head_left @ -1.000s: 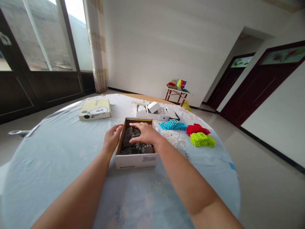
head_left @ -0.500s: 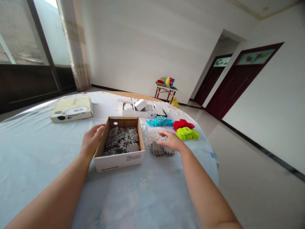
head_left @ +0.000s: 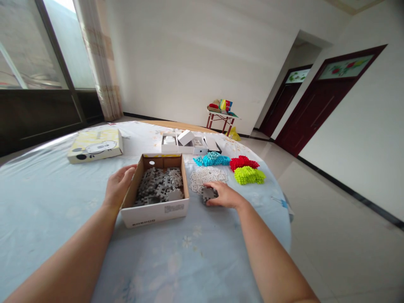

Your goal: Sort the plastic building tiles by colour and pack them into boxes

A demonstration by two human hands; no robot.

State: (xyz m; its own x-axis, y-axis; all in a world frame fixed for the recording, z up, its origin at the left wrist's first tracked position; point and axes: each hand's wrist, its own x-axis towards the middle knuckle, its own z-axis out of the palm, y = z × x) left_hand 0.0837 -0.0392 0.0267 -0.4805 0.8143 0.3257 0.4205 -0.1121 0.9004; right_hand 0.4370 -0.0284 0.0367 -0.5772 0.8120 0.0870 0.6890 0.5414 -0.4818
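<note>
In the head view my left hand (head_left: 119, 185) grips the left wall of an open white cardboard box (head_left: 154, 215), its fingertips at the rim. Grey interlocking plastic pieces (head_left: 162, 185) with notched edges fill the box. To the right, my right hand (head_left: 225, 195) is curled over a small pile of similar grey pieces (head_left: 208, 195) on the table, thumb at the near side and fingers at the far side. Part of that pile is hidden under the palm. Just beyond it lies a heap of white pieces (head_left: 205, 176).
Blue pieces (head_left: 212, 159), red pieces (head_left: 243, 162) and lime-green pieces (head_left: 249, 175) lie in piles at the right. Small white boxes (head_left: 186, 137) stand behind the large one. A yellow flat box (head_left: 96, 146) lies at the left on the cloth-covered table (head_left: 176, 261).
My right hand has come down and closed around the grey pieces; before, it hovered open above them. My left hand stays at the box, and the view has shifted slightly.
</note>
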